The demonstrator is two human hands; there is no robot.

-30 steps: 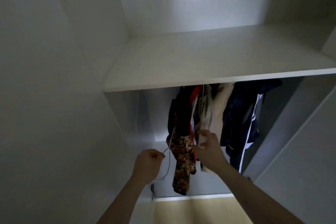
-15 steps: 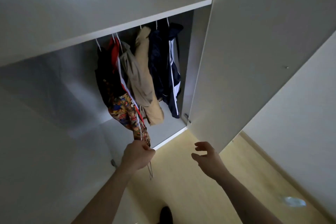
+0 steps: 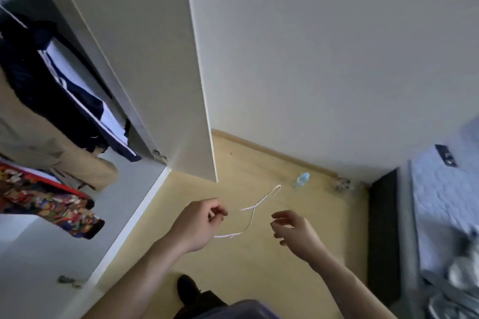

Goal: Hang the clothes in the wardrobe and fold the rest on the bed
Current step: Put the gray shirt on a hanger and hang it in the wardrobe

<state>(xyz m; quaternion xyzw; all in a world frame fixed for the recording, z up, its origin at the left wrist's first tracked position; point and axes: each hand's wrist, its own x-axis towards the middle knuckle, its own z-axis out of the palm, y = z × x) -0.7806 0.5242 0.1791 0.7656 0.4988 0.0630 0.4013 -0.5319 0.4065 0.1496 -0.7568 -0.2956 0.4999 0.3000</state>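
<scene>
— Since half a second ago, the view has swung off the wardrobe point(image 3: 134, 59) toward the bed point(image 3: 445, 202); what's the left hand point(image 3: 199, 225) doing?
— Pinching a white wire hanger point(image 3: 252, 211), which sticks out to its right, hook pointing away over the wooden floor point(image 3: 259, 267).
— And the right hand point(image 3: 295, 233)?
— Just right of the hanger, apart from it, fingers loosely curled, grasping nothing.
— The clothes?
— Navy jacket point(image 3: 59, 80), tan garment point(image 3: 59, 155) and patterned garment point(image 3: 44, 202) hang far left of the grip.

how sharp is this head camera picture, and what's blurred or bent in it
Head view: soft overall; the bed at the right edge is motion-smeared, the white hanger in the left hand stays readable, the wardrobe door leans from wide-angle distortion, and the wardrobe interior is dim.
</scene>
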